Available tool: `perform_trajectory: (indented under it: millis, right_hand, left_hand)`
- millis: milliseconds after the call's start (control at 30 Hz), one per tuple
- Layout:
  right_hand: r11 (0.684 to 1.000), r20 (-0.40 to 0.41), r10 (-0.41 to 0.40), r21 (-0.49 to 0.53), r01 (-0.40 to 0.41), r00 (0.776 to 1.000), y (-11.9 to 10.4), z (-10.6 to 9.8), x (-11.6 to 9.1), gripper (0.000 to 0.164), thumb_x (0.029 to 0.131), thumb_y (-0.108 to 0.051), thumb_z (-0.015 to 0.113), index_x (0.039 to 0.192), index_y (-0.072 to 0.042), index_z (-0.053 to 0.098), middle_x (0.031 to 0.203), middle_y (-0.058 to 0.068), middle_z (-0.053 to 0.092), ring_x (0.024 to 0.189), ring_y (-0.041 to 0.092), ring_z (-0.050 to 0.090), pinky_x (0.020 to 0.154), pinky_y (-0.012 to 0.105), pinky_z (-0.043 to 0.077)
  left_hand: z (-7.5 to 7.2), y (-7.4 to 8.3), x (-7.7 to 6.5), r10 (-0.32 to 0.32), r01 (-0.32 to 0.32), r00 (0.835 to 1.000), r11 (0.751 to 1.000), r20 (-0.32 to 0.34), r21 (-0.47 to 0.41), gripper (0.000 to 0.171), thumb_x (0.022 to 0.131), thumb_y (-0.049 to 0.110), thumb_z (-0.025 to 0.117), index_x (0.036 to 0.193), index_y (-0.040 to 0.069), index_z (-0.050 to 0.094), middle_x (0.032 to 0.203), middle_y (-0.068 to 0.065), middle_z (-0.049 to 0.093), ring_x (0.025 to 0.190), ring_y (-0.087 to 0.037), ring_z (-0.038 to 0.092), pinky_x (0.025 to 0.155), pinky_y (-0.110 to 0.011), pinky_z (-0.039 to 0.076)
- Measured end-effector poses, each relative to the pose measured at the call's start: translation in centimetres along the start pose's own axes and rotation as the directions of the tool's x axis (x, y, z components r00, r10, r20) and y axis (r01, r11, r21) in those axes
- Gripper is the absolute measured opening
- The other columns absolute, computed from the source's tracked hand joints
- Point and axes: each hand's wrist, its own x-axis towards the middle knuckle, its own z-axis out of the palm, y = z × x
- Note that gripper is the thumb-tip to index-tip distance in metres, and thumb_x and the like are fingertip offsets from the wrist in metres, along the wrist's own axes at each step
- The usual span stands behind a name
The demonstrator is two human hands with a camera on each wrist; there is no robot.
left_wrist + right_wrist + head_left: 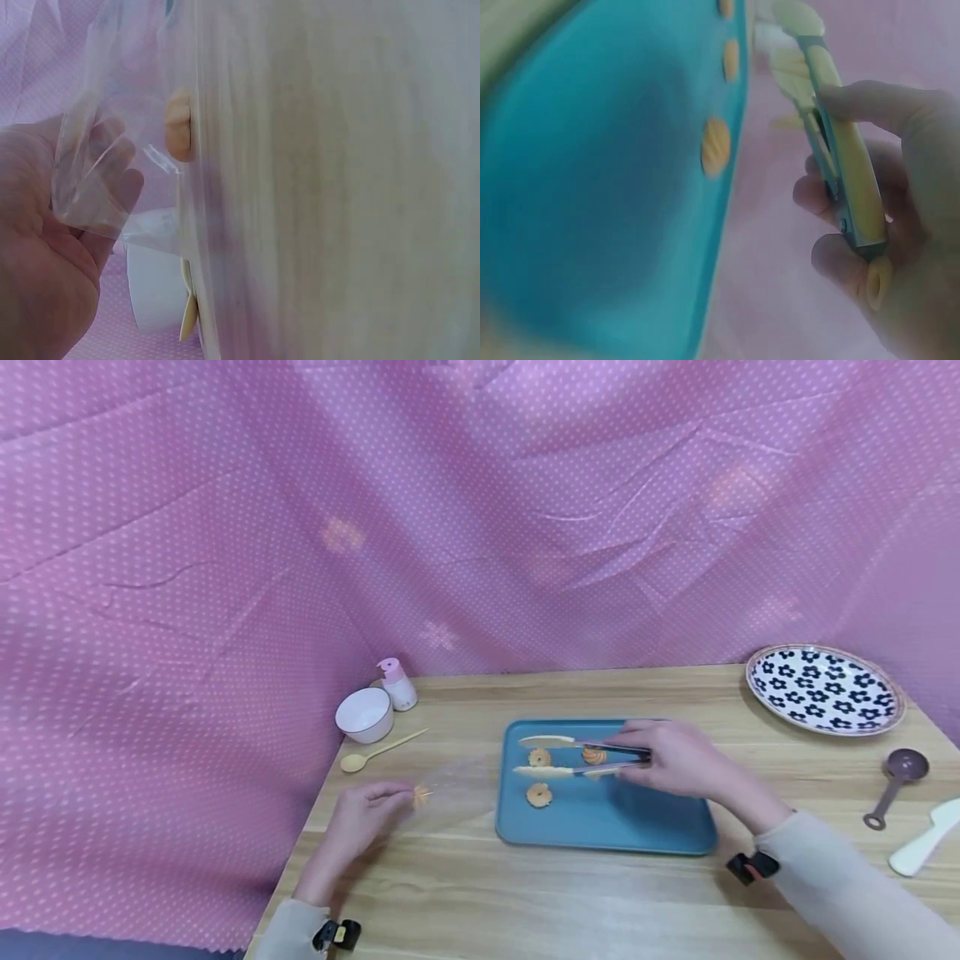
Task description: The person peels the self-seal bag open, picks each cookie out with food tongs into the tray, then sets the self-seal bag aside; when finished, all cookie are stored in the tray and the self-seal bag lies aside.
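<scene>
My left hand point(362, 818) holds a clear plastic bag point(459, 789) by its side, left of the tray. In the left wrist view, a cookie point(178, 125) shows through the film of the bag, close to my fingers. Over the blue tray point(600, 835), my right hand point(670, 756) grips a pair of tongs point(847, 142) with cream tips. The tips stand apart and hold nothing. Beneath and around them on the tray lie a ring-shaped cookie point(538, 757), another ring-shaped cookie point(538, 795) and a swirled cookie point(594, 756).
At the back left stand a white bowl point(365, 714) and a pink-topped pump bottle point(398, 685), with a yellow spoon point(382, 750) in front. To the right are a flower-patterned plate point(825, 691), a brown measuring spoon point(903, 766) and a white spatula-like tool point(926, 839).
</scene>
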Motion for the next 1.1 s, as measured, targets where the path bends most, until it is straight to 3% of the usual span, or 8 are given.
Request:
perform_trajectory:
  millis: [167,400,700,1100]
  right_hand:
    - [0.992,0.045,-0.114,0.054,0.111,0.992,-1.6,2.3,3.8,0.039,0.084,-0.036,0.08,0.122,-0.026,0.074,0.105,-0.012,0.072,0.067,-0.002,0.05,0.058,0.016,0.041]
    - [0.977,0.121,-0.201,0.101,0.189,0.972,-3.8,4.4,7.4,0.035,0.088,-0.036,0.076,0.121,-0.026,0.074,0.117,-0.009,0.073,0.073,0.0,0.058,0.063,0.018,0.046]
    - [0.965,0.128,-0.262,0.061,0.256,0.957,-6.6,6.1,9.4,0.035,0.087,-0.035,0.076,0.121,-0.025,0.075,0.107,-0.006,0.074,0.057,-0.003,0.044,0.059,0.019,0.044]
    - [0.956,0.134,-0.294,0.043,0.291,0.946,-9.3,8.3,11.4,0.042,0.086,-0.04,0.077,0.124,-0.023,0.073,0.108,-0.006,0.073,0.081,0.004,0.057,0.074,0.026,0.056]
  left_hand:
    - [-0.1,-0.2,-0.3,0.036,-0.035,0.999,0.999,0.021,-0.038,0.019,0.087,0.039,0.078,0.102,0.028,0.08,0.111,0.013,0.078,0.107,-0.011,0.074,0.1,-0.032,0.059]
    - [-0.1,-0.3,-0.6,0.033,-0.033,0.999,0.996,-0.001,-0.078,0.016,0.086,0.039,0.079,0.1,0.033,0.08,0.109,0.014,0.078,0.106,-0.01,0.074,0.099,-0.029,0.059]
    - [0.1,-0.5,-0.7,0.013,-0.014,1.0,0.997,-0.009,-0.075,0.015,0.087,0.036,0.078,0.101,0.034,0.079,0.104,0.014,0.079,0.104,-0.009,0.074,0.096,-0.029,0.06]
    - [-0.4,-0.4,-1.0,-0.043,0.038,0.998,0.995,-0.046,-0.094,0.017,0.082,0.048,0.08,0.097,0.039,0.078,0.102,0.019,0.079,0.102,-0.005,0.074,0.098,-0.026,0.058]
